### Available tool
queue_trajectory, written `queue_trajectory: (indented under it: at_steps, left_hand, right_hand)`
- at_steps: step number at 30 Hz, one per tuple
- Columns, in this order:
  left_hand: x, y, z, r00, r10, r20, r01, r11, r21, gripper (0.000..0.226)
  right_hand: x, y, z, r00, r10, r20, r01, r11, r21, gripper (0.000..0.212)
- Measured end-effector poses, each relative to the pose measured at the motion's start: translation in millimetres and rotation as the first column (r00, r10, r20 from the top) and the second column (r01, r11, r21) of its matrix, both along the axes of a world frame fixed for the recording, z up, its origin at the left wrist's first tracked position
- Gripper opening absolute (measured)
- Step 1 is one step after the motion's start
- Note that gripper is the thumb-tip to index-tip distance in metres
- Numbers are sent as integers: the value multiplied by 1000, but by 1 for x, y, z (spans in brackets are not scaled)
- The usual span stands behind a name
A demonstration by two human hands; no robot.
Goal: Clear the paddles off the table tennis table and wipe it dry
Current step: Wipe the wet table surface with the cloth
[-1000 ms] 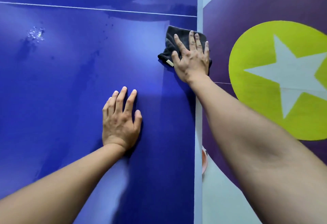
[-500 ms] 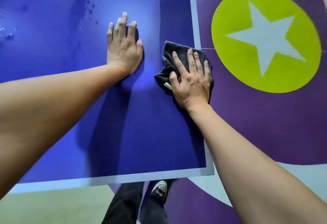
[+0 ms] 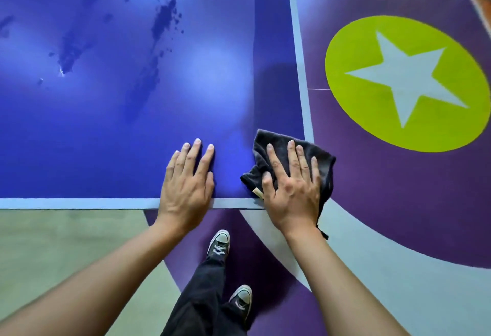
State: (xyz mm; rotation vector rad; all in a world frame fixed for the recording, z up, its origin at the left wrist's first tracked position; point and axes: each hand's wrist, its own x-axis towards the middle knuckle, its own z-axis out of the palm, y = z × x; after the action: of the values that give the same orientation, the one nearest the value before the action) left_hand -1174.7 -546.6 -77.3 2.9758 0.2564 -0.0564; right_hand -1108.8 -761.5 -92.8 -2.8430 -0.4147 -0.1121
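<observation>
Right hand (image 3: 291, 189) flat, fingers spread straight, pressing dark fuzzy cloth (image 3: 292, 155) onto near right corner of table (image 3: 106, 136); crumpled cloth overhangs corner edge. Left hand (image 3: 187, 187) flat beside it, fingers straight, palm on smooth glossy blue top, grasping nothing. Dark wet streaks (image 3: 162, 21) and droplets farther up. No paddles in view.

Blue table (image 3: 106, 149): wet streaks (image 3: 162, 21), dark cloth (image 3: 295, 149) at corner.

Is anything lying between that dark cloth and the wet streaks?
Nothing visible: bare blue table lies between the cloth under the right hand and the wet streaks. The left hand rests flat beside it, off that path.
</observation>
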Motion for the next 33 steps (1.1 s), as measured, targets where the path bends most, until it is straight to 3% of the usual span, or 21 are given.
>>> queue_trajectory:
  at_steps: [6,11,14,16,20,26,33]
  left_hand:
    - [-12,1,0,999,-32,-19,31,999,-21,59]
    - [-11,8,6,999,-36,33,38,997,-74,56]
    - [-1,24,15,996,-36,85,40,998,-43,54]
    - [12,37,21,993,-31,111,34,999,-29,54]
    - [56,71,21,996,-27,86,31,999,-40,56]
    - [147,102,14,996,-66,63,72,992,-100,58]
    - [292,145,8,984,-99,149,116,987,-110,50]
  right_hand:
    - [-13,-3,2,999,34,9,-34,999,0,55]
    - [2,37,5,972,229,-56,-230,973,-14,58]
    - [24,65,10,974,208,-91,-211,977,-24,62]
    - [35,66,11,977,213,-29,-213,977,-19,64]
    - [47,66,-2,961,259,97,-260,966,4,64]
    - [120,101,1,984,181,5,-181,984,1,64]
    - [232,131,0,991,133,-14,-133,991,-15,63]
